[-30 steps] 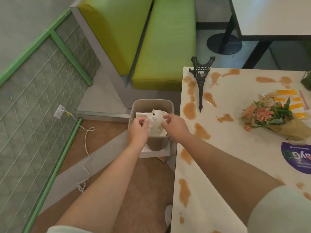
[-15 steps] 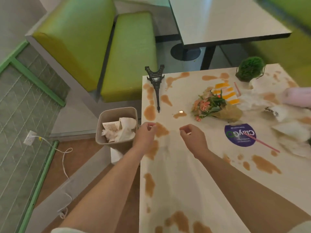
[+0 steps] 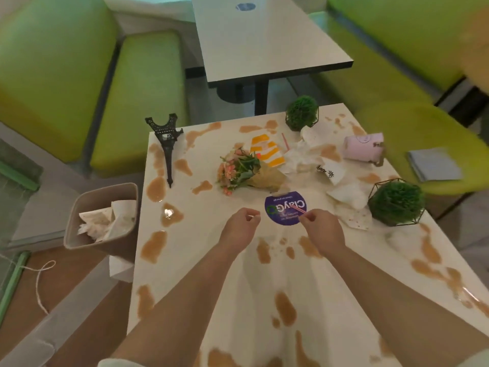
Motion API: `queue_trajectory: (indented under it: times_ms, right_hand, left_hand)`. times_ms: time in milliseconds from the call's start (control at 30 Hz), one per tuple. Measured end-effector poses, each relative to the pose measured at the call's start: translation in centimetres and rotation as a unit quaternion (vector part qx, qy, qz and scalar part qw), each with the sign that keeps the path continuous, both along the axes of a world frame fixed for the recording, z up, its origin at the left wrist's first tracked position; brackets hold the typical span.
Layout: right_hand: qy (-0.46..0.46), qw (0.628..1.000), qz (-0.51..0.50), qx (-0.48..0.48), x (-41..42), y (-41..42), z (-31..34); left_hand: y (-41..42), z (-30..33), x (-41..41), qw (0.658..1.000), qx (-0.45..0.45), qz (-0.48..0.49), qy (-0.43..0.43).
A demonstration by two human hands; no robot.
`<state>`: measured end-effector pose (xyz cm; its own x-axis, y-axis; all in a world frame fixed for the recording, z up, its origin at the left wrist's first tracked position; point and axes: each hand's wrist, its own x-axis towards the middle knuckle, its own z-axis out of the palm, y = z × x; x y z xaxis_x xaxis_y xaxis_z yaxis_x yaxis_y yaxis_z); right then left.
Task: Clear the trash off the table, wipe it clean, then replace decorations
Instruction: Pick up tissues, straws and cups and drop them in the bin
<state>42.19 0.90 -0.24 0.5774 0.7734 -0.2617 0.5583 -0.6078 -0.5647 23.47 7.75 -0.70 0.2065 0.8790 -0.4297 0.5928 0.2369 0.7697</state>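
- Both hands are now reaching over the middle of the table [image 3: 211,274], having come away from the trash bin [image 3: 79,221] where they were a second ago; the view is also taking in much more of the tabletop than before.
- Right hand [image 3: 321,234] is pinching the near end of a thin pink straw [image 3: 297,210] between thumb and fingertips, the straw lying across the round purple sticker [image 3: 283,211] at centre frame.
- Left hand [image 3: 239,233] is hovering just left of the sticker, fingers loosely curled and holding nothing.
- Brown spills [image 3: 156,186] are spreading over most of the white tabletop.
- Crumpled napkins [image 3: 307,157] are lying at centre right, touching the orange-striped wrapper [image 3: 267,152]; more napkins are sitting further right beside the near green ball plant [image 3: 395,202].
- A small flower bouquet [image 3: 243,170] is lying on its side above the sticker.
- A black tower figurine [image 3: 166,144] is lying flat near the table's upper left corner.
- A second green ball plant [image 3: 301,112] is sitting at the far edge, and a pink cup [image 3: 363,149] is lying tipped over at upper right.
- The bin, at left of the frame beside the table, is holding crumpled paper.
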Motion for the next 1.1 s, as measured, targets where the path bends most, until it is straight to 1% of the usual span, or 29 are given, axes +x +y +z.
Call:
queue_trajectory:
  times_ms: [100,167,233,300,367,400,467,533,633,767,867,933,1000,1100]
  right_hand:
    - [-0.042,0.999,-0.005,-0.012,3.4,-0.7,-0.2]
    - [-0.125,0.992,0.027,0.006,5.6,-0.9,-0.4]
    - [-0.232,0.969,0.075,0.026,7.6,-0.9,-0.6]
    - [-0.312,0.942,0.120,0.022,9.5,-0.7,-0.3]
    - [-0.374,0.910,0.177,-0.016,10.9,-0.5,0.1]
    - [-0.387,0.898,0.206,-0.043,11.5,-0.3,0.3]
    - [-0.396,0.880,0.248,-0.091,12.9,0.0,0.2]
    - [-0.401,0.868,0.270,-0.113,13.8,0.2,0.1]
    - [-0.401,0.861,0.291,-0.114,14.6,0.4,-0.2]
    - [-0.394,0.859,0.316,-0.086,15.6,0.8,-0.3]
    - [-0.366,0.875,0.314,-0.042,16.1,0.9,-0.1]
    - [-0.341,0.893,0.294,0.009,16.3,1.1,0.0]
    - [-0.303,0.912,0.269,0.056,16.3,1.2,0.1]
    - [-0.225,0.940,0.237,0.093,15.8,1.7,0.4]
  left_hand:
    - [-0.8,0.1,3.1,1.000,0.011,-0.018,0.008]
    - [-1.1,0.0,4.9,0.999,0.020,-0.031,0.009]
    - [-1.2,-0.2,6.5,0.999,0.023,-0.040,0.012]
    - [-1.2,-0.6,7.9,0.998,0.024,-0.048,0.017]
    - [-1.2,-0.7,9.2,0.998,0.027,-0.057,0.023]
    - [-1.1,-0.9,9.8,0.997,0.032,-0.064,0.030]
    - [-1.0,-1.1,11.1,0.994,0.046,-0.084,0.051]
    - [-0.9,-1.2,12.0,0.986,0.083,-0.117,0.090]
    - [-0.9,-2.0,13.0,0.955,0.160,-0.190,0.164]
    - [-0.7,-2.6,14.3,0.915,0.206,-0.252,0.238]
    - [-0.4,-3.0,15.2,0.894,0.231,-0.269,0.273]
    - [0.0,-3.3,15.8,0.885,0.243,-0.271,0.291]
    - [0.3,-3.4,16.3,0.869,0.259,-0.285,0.310]
    - [1.1,-3.5,16.6,0.852,0.261,-0.310,0.331]
